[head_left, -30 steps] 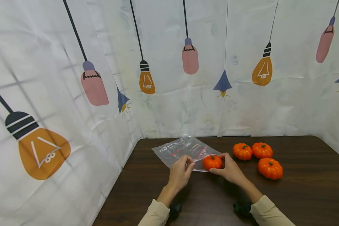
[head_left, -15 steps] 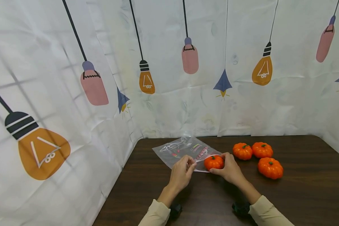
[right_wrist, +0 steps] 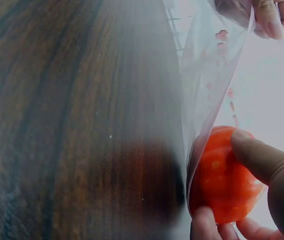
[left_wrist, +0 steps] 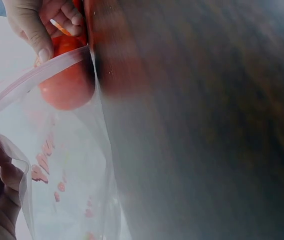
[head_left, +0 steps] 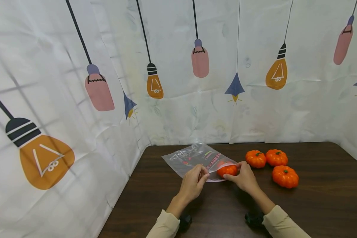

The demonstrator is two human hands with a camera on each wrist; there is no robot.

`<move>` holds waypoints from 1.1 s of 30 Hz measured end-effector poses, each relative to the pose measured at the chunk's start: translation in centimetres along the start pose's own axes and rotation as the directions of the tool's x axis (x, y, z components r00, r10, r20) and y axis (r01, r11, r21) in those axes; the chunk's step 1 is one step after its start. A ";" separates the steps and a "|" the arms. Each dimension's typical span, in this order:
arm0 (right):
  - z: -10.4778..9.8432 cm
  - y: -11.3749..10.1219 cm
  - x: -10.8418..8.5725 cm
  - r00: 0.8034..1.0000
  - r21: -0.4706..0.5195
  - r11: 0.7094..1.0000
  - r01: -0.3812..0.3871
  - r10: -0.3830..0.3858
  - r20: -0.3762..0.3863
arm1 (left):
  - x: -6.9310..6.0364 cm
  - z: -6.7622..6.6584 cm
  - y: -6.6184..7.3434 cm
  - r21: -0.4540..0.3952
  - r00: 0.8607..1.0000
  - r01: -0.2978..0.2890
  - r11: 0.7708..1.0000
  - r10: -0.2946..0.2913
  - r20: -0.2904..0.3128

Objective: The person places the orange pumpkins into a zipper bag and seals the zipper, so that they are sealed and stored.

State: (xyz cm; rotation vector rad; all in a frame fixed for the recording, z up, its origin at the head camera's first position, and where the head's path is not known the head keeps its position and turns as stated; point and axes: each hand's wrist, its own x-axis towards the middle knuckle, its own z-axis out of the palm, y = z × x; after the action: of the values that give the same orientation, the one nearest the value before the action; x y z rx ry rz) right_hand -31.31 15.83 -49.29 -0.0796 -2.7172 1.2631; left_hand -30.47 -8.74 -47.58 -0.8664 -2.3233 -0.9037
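A clear zip bag (head_left: 193,158) with red print lies on the table, its mouth toward me. The left hand (head_left: 192,182) pinches the bag's rim between thumb and fingers, as the left wrist view also shows. Partly inside the mouth sits a small orange pumpkin (head_left: 227,170), its top now under the clear film. The right hand (head_left: 244,178) grips this pumpkin; in the right wrist view its thumb lies on one side of the pumpkin (right_wrist: 222,175) and its fingertips (right_wrist: 204,222) on the other. The pumpkin's stem is hidden in the head view.
Right of the bag stand three more small orange pumpkins: one at the back left (head_left: 256,159), one beside it (head_left: 276,158) and one nearer (head_left: 285,177). The dark wooden table (head_left: 324,198) meets a white printed curtain (head_left: 178,122) behind and at the left.
The bag and both hands have shifted slightly right. The bag's upper edge has come over the pumpkin's top, which stood uncovered with its stem showing before.
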 end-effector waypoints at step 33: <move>-0.4 0.0 -0.1 0.997 0.105 0.994 0.015 -0.022 0.072 | 0.1 -0.4 -0.2 -0.026 0.986 0.162 0.986 -0.161 0.028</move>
State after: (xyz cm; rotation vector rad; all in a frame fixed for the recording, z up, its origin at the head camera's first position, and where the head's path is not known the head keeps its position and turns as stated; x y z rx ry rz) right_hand -31.15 16.07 -49.04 0.0033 -2.6987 1.4274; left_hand -30.62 -9.13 -47.35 -0.7122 -2.4362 -1.0001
